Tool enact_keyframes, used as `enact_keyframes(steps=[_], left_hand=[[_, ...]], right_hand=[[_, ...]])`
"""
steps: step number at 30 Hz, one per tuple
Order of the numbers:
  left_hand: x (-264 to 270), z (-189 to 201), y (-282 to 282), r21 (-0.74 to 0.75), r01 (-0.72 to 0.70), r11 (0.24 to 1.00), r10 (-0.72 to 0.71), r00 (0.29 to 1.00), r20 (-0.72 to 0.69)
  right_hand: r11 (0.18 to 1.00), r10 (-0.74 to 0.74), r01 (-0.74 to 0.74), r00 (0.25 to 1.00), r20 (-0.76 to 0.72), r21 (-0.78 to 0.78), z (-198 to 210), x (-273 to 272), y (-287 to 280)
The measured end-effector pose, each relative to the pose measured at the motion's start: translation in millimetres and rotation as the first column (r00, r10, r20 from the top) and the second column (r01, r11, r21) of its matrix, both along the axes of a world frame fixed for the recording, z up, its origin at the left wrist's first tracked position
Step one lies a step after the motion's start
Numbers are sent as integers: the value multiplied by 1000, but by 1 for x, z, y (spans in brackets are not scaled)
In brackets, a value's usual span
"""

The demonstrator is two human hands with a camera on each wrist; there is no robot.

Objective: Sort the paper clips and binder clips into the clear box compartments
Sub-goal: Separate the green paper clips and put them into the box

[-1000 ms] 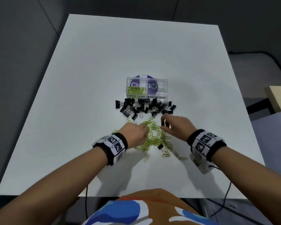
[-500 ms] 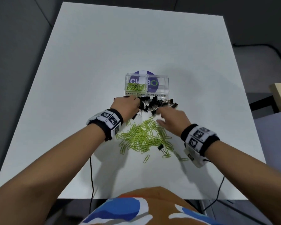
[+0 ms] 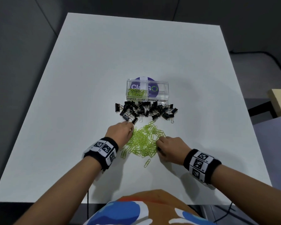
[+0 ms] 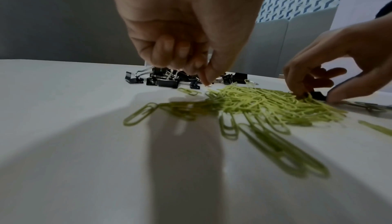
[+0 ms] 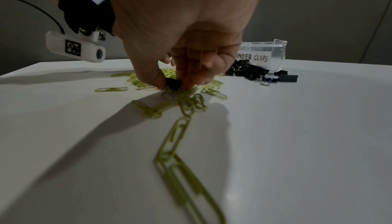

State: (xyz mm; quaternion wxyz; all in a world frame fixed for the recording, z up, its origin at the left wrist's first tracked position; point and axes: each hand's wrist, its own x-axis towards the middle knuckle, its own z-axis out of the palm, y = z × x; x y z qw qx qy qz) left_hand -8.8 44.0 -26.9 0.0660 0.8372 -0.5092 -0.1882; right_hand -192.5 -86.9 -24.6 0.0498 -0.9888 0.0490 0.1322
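While both of your forearms reach in from six o'clock, your hands sit on either side of the green paper clip pile point(image 3: 143, 141) on the white worktop point(image 3: 88, 78).

Left hand point(image 3: 120, 132): at the pile's nine o'clock edge, knuckles up, fingers curled downward. In the left wrist view the fingertips point(image 4: 208, 80) bunch together and touch the worktop just in front of the pile; whether this grip has a clip in it cannot be told.

Right hand point(image 3: 169, 150): at the pile's four o'clock edge, palm down, wrist raised. In the right wrist view thumb and fingers pinch a single black binder clip point(image 5: 172, 82) lying among the green clips; grip narrow, closed on that clip.

Binder clip heap point(image 3: 146, 111): black, with silver wire handles, a loose row at twelve o'clock of the pile, between it and the box.

Clear box point(image 3: 147, 90): at twelve o'clock of the heap, two compartments side by side, hand-lettered PAPER CLIPS on your left and BINDER CLIPS on your right. Some green clips lie in the left compartment point(image 3: 136, 92); the right compartment point(image 3: 158, 90) shows only the purple disc behind it.

Stray paper clip point(image 3: 147, 163): alone at six o'clock of the pile.

Wristbands point(image 3: 104, 150): black, with square printed markers, one on each wrist.
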Motion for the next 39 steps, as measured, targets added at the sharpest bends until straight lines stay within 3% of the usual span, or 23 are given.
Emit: enact_keyframes(steps=[6, 10, 13, 17, 20, 23, 29, 34, 39], left_hand=[[-6, -5, 0, 5, -33, 999, 33, 998, -49], [-5, -7, -8, -22, -58, 998, 57, 998, -36], [-2, -9, -16, -33, -75, 997, 75, 997, -1], [4, -11, -24, -18, -106, 994, 106, 994, 24], [7, -9, -30, 30, -107, 994, 106, 994, 27], [8, -7, -33, 39, -76, 996, 75, 997, 37], [11, -4, -20, -2, -87, 996, 87, 996, 25], [16, -7, 3, 35, -105, 994, 105, 994, 1], [17, -6, 21, 130, -173, 976, 182, 981, -67]], right_hand=[[992, -81, 80, 997, 11, 95, 2, 13, -12], [941, -201, 243, 961, -188, 236, 4, 18, -14], [909, -238, 306, 939, -250, 285, 10, 20, -17], [933, -264, 287, 956, -130, 219, 23, 33, -38], [916, -371, 366, 929, 2, 163, 28, 57, -63], [901, -418, 411, 908, 25, 140, 23, 77, -77], [918, -366, 358, 930, 20, 169, 21, 61, -70], [961, -226, 248, 959, -170, 123, 25, 1, -61], [956, -142, 234, 897, -418, 178, 19, -54, -50]])
